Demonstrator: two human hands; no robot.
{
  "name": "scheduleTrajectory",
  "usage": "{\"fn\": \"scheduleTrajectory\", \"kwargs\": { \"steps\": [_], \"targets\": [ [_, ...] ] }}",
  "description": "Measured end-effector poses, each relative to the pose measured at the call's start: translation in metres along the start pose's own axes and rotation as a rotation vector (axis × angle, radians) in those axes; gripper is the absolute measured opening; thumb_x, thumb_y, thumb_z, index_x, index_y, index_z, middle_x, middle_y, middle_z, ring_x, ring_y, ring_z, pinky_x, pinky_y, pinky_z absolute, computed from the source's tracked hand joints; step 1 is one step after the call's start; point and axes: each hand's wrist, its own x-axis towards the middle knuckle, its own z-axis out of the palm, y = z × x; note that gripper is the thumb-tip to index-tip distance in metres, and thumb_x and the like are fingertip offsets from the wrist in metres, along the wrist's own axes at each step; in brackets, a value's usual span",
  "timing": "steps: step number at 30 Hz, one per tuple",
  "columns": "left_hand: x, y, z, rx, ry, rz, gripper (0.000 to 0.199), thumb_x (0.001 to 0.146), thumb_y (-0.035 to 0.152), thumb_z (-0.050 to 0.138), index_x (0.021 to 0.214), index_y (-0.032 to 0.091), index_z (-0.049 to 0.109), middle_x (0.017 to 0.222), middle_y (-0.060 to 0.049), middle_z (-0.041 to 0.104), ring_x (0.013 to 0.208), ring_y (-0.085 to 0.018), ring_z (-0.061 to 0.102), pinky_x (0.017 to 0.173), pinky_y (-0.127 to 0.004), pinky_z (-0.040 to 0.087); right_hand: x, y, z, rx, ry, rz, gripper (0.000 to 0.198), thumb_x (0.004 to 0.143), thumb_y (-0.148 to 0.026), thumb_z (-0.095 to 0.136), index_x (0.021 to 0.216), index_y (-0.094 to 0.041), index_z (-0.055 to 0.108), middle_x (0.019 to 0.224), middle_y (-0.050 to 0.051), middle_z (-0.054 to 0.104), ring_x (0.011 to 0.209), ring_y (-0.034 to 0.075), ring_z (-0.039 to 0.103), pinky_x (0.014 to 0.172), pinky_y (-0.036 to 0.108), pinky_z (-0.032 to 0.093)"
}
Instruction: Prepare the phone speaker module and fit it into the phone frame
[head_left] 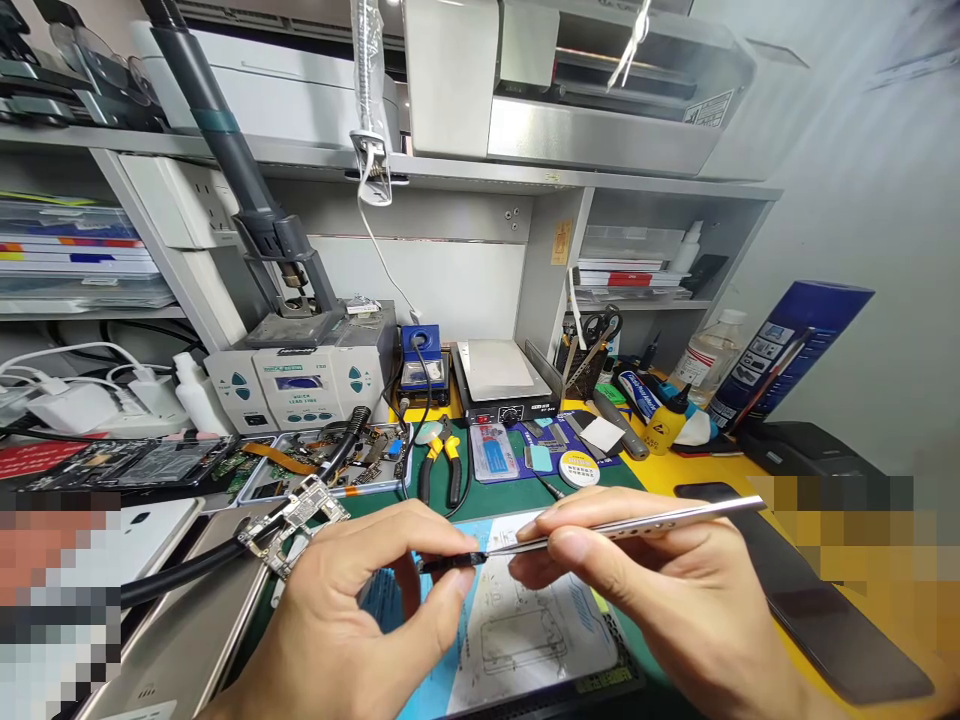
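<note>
My left hand pinches a small dark part between thumb and fingertips, above the middle of the mat. What kind of part it is, I cannot make out. Metal tweezers lie in my right hand, thumb and fingers closed round them. Their thin tip points left and reaches the right end of the dark part; whether it touches or grips it, I cannot tell. Beneath both hands is a blue and white sheet with a line drawing. A bare circuit board sits beyond my left hand's knuckles.
Cutters with yellow and black handles lie ahead on the green mat. Behind stand a grey rework station and a small heating plate. A dark phone-shaped slab is at right, near a yellow bottle. A black hose crosses at left.
</note>
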Motion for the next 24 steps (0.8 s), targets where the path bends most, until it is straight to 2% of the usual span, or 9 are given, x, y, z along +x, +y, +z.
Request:
{"fn": "scheduleTrajectory", "kwargs": {
  "steps": [7, 13, 18, 24],
  "targets": [
    [0.001, 0.001, 0.001, 0.014, -0.012, -0.017, 0.021, 0.082, 0.011, 0.066, 0.088, 0.031, 0.069, 0.08, 0.009, 0.076, 0.071, -0.01, 0.072, 0.058, -0.012, 0.052, 0.001, 0.0, 0.003, 0.028, 0.014, 0.004, 0.007, 0.089, -0.026, 0.077, 0.089, -0.025, 0.084, 0.077, 0.004, 0.083, 0.071, 0.019, 0.08, 0.069, 0.022, 0.065],
    [0.002, 0.002, 0.0, 0.044, -0.006, -0.011, 0.022, 0.081, 0.012, 0.067, 0.09, 0.032, 0.069, 0.078, 0.01, 0.076, 0.066, -0.008, 0.071, 0.058, -0.013, 0.052, 0.003, 0.006, 0.003, 0.131, -0.001, 0.08, 0.009, 0.091, -0.028, 0.076, 0.09, -0.021, 0.082, 0.076, 0.006, 0.083, 0.071, 0.019, 0.08, 0.07, 0.023, 0.066],
    [0.002, 0.002, -0.001, 0.008, -0.014, -0.032, 0.021, 0.081, 0.011, 0.065, 0.087, 0.031, 0.07, 0.08, 0.008, 0.077, 0.071, -0.011, 0.073, 0.06, -0.014, 0.054, 0.006, 0.014, 0.0, 0.269, -0.029, 0.097, 0.01, 0.095, -0.024, 0.072, 0.092, -0.021, 0.081, 0.081, 0.005, 0.084, 0.075, 0.019, 0.081, 0.073, 0.024, 0.066],
    [-0.002, -0.004, 0.001, 0.0, 0.003, -0.08, 0.02, 0.08, 0.013, 0.068, 0.089, 0.031, 0.072, 0.079, 0.007, 0.078, 0.07, -0.012, 0.074, 0.062, -0.016, 0.055, 0.005, 0.014, 0.002, 0.295, -0.017, 0.125, 0.006, 0.091, -0.024, 0.076, 0.093, -0.021, 0.081, 0.08, 0.006, 0.084, 0.074, 0.02, 0.081, 0.073, 0.027, 0.067]
  ]
}}
